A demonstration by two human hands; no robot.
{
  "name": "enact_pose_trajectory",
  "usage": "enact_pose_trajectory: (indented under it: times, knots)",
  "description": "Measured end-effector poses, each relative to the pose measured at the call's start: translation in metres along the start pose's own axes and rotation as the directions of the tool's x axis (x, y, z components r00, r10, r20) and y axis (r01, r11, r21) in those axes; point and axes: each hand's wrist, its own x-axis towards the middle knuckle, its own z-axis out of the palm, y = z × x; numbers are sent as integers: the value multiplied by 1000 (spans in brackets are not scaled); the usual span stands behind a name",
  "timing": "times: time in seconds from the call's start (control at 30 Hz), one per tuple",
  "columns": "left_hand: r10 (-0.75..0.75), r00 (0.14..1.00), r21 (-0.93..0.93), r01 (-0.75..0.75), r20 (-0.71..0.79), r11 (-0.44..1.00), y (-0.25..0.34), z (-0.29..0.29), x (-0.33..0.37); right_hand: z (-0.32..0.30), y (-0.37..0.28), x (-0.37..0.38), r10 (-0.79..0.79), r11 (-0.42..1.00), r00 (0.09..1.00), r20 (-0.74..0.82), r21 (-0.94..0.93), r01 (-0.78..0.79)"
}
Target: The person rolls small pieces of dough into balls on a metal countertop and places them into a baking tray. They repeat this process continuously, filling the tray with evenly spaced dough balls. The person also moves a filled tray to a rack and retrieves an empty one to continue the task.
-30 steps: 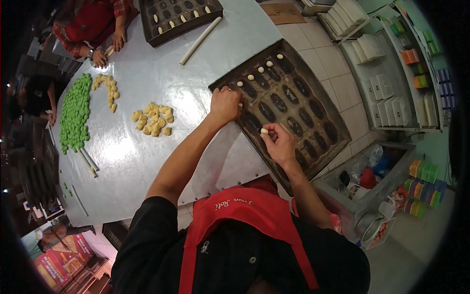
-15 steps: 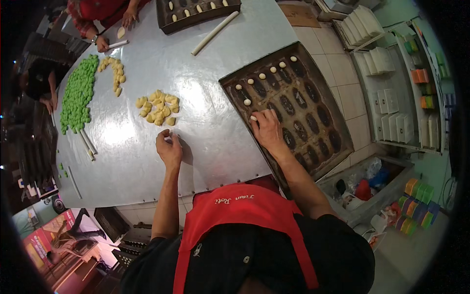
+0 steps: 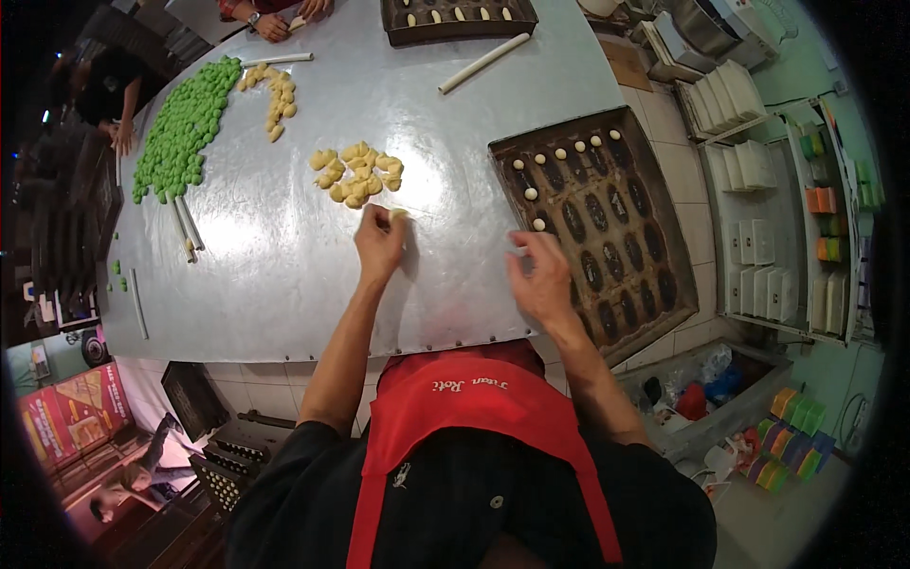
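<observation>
Just below a cluster of yellow dough pieces [image 3: 356, 176], my left hand [image 3: 377, 245] pinches a small piece of yellow dough [image 3: 399, 214] between thumb and fingers. My right hand [image 3: 542, 282] hovers by the left edge of a dark baking tray [image 3: 667, 199], its fingers apart and nothing visible in them. Pale dough balls [image 3: 531, 193] sit along the tray's far row and down its left side; the nearest ball [image 3: 539, 225] lies just beyond my right fingertips. The tray's other oval hollows hold no dough.
A heap of green dough balls [image 3: 185, 128] and more yellow dough [image 3: 280, 100] lie at the left of the metal table [image 3: 284, 284]. Rolling pins [image 3: 483, 64] rest about. Another filled tray [image 3: 460, 33] stands at the far side, beside a co-worker's hands [image 3: 273, 26].
My right hand has let go of a dough ball in the tray and drawn back toward me. My left hand now holds a dough piece. The whole view has shifted.
</observation>
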Motion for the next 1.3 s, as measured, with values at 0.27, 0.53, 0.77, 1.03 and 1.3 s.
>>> enact_pose_trajectory:
  times: [0.27,0.53,0.77,1.03,1.3]
  knots:
    - [-147,875,-536,406,461,740,39,-22,-74,89,-51,-2,-46,957,975,218,289,-20]
    - [22,1000,-34,-21,8,999,69,-46,-89,118,-78,-23,189,633,905,380,658,-408]
    - [-14,989,110,-2,148,994,20,-67,-94,87,-54,-20,-271,332,342,900,421,-844]
    - [202,977,564,-208,73,799,-84,-158,-126,74,58,-76,-218,918,970,110,-314,242]
    - [451,872,347,-489,190,800,-49,-70,-41,166,15,9,-502,816,837,217,-202,541]
